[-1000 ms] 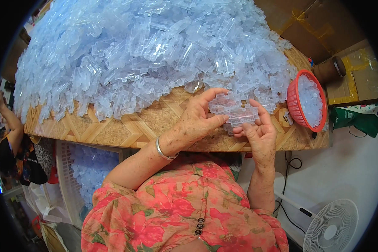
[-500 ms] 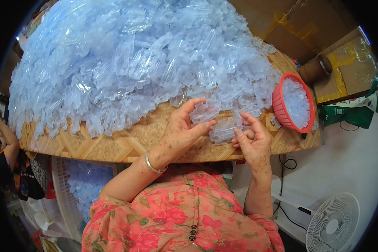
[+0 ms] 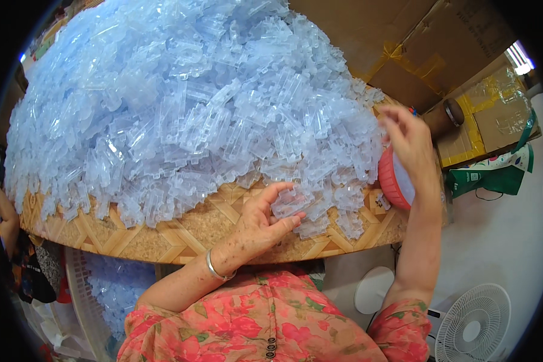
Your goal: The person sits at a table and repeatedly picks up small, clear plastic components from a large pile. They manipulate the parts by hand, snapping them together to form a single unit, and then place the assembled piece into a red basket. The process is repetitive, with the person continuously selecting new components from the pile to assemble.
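A thin, clear plastic piece is held between the thumb and fingers of my left hand, low over the table's near edge. More flat clear pieces lie loose on the tabletop beside it. My right hand is raised over the red plastic basket, its fingers loosely curved and apart, with nothing visible in them. Hand and forearm cover much of the basket and what is in it. A large heap of clear, bluish plastic pieces rises just beyond both hands.
The wood-patterned table has a curved near edge. Cardboard boxes, a brown cylindrical object and a green bag stand at the right. A white fan is at lower right. Another person's arm shows at far left.
My right hand has left the loose pieces beside my left hand and moved right and away, over the red basket. My left hand still holds its piece. The view has shifted slightly.
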